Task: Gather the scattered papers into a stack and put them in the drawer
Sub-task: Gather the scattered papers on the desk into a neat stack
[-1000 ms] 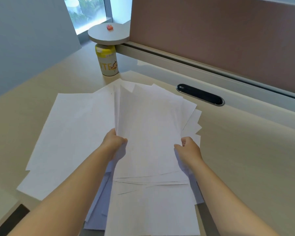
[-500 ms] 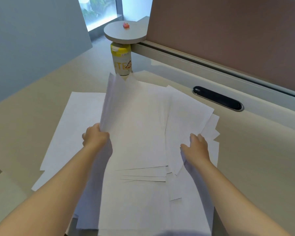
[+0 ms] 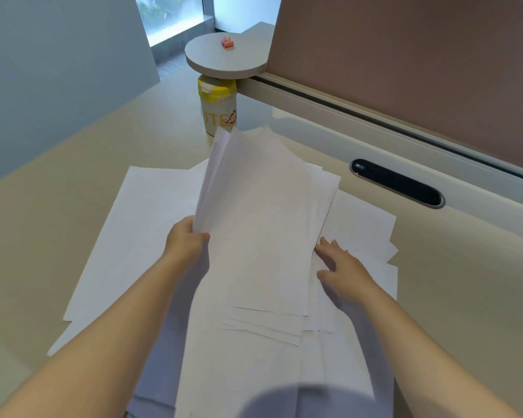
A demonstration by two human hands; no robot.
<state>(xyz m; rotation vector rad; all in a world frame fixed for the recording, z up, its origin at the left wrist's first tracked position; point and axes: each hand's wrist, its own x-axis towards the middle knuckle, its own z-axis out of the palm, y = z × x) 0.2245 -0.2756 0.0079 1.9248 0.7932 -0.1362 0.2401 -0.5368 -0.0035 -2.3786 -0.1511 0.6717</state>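
Since a moment ago, the left edge of the gathered sheets has lifted higher off the desk and the right hand has slid outward, its fingers now straighter. The left hand (image 3: pixel 185 241) grips the left edge of a loose stack of white papers (image 3: pixel 263 236), thumb on top and fingers curled underneath, so that side of the stack curls upward. The right hand (image 3: pixel 340 268) lies open and flat, fingers extended and pressing against the right edge of the same stack, resting on the sheets below. The stack sits in the middle of a pale beige desk (image 3: pixel 465 297), its sheets fanned unevenly at the near end. More white sheets (image 3: pixel 139 230) lie flat on the desk to the left, and a few others (image 3: pixel 366 224) poke out to the right under the open hand. Beyond the papers stands a white canister with a yellow lid (image 3: pixel 218 105), tucked under a small round grey shelf (image 3: pixel 226 57) that carries a small pink object (image 3: pixel 227 42). A dark oval cable slot (image 3: pixel 397 183) is set into the desk to the right, before a brown partition panel (image 3: pixel 420 70). No drawer is in view.
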